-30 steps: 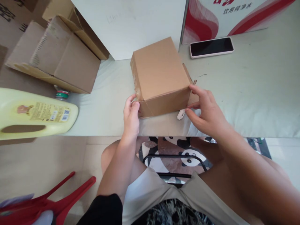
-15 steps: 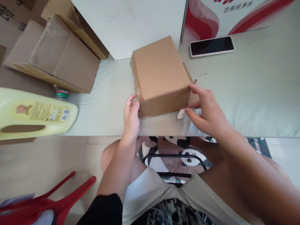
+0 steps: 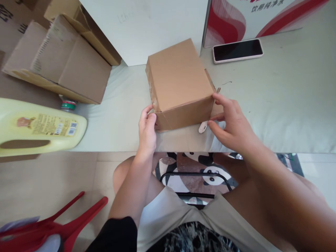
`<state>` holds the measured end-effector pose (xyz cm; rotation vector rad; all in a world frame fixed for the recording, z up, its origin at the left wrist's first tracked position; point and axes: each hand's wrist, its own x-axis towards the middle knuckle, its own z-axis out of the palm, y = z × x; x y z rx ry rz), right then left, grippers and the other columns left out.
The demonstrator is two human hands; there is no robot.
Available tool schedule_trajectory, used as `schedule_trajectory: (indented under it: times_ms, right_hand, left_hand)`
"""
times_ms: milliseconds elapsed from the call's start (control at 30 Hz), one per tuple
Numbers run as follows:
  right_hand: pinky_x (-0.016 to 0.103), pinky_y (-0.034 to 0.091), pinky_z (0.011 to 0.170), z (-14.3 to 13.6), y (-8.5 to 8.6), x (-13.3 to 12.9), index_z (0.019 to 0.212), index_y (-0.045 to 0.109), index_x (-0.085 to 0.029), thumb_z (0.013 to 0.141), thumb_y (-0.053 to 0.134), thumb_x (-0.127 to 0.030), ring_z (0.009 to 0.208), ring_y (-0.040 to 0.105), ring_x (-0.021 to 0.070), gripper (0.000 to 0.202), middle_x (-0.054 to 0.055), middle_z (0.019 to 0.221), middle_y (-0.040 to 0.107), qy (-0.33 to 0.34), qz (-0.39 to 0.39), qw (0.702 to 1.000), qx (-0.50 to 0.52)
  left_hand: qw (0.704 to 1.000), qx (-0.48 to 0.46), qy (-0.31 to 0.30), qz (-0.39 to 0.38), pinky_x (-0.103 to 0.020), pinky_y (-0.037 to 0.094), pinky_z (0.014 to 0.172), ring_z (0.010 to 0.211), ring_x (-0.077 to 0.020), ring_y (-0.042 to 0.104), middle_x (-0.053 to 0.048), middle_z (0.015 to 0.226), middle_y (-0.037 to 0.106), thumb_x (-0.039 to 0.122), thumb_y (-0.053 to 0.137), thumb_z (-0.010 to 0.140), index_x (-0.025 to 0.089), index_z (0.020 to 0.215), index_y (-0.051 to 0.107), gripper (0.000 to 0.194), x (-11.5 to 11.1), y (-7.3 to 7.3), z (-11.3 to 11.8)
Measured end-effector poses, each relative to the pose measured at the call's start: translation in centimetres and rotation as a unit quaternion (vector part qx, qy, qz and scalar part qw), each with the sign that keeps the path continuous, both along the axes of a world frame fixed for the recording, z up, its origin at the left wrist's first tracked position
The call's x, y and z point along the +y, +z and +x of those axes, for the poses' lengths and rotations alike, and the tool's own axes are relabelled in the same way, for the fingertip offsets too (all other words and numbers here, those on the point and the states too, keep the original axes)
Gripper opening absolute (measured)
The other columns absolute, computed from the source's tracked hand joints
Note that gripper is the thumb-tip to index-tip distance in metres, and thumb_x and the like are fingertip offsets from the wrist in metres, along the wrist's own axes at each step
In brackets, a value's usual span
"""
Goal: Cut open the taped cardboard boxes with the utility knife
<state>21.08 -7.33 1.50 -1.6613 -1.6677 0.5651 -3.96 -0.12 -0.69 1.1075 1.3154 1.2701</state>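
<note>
A brown cardboard box sits on the pale green cloth surface, its plain top face up and its left side rough with tape. My left hand grips its near left corner, thumb in front and fingers around the side. My right hand holds the near right corner, index fingertip at the top edge and thumb lower down; the other fingers are partly hidden. Beside that thumb, by the box's bottom edge, lies a small white flat piece with a slot. A loose flap sticks out on the box's right side.
A phone lies behind on the right, before a red and white carton. A white panel stands behind the box. At left are open cardboard boxes, a yellow jug and a green-capped bottle.
The view has shifted very slightly. Both hands and the cardboard box stay in the same place.
</note>
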Motion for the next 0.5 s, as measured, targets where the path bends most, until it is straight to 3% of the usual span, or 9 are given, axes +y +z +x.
schedule_trajectory:
  times_ms: [300,500]
  right_hand:
    - [0.032,0.056,0.051,-0.03,-0.07,0.02,0.151,0.043,-0.031,0.086,0.059,-0.025,0.079,0.074,0.0214,0.067,0.014,0.135,0.054,0.004,0.004,1.0,0.012]
    - [0.039,0.062,0.063,-0.02,-0.13,-0.03,0.152,0.04,-0.032,0.088,0.058,-0.026,0.08,0.074,0.0222,0.066,0.013,0.134,0.055,0.009,0.004,1.0,-0.001]
  left_hand:
    - [1.0,0.008,0.0,0.0,-0.026,0.044,0.062,0.074,-0.0155,0.059,-0.003,0.097,0.07,0.054,0.07,0.082,0.024,0.112,0.07,0.042,0.01,-0.12,0.09]
    - [1.0,0.01,0.002,0.001,-0.025,0.044,0.062,0.073,-0.0152,0.058,-0.003,0.092,0.069,0.053,0.069,0.083,0.024,0.111,0.07,0.041,-0.06,-0.02,0.23]
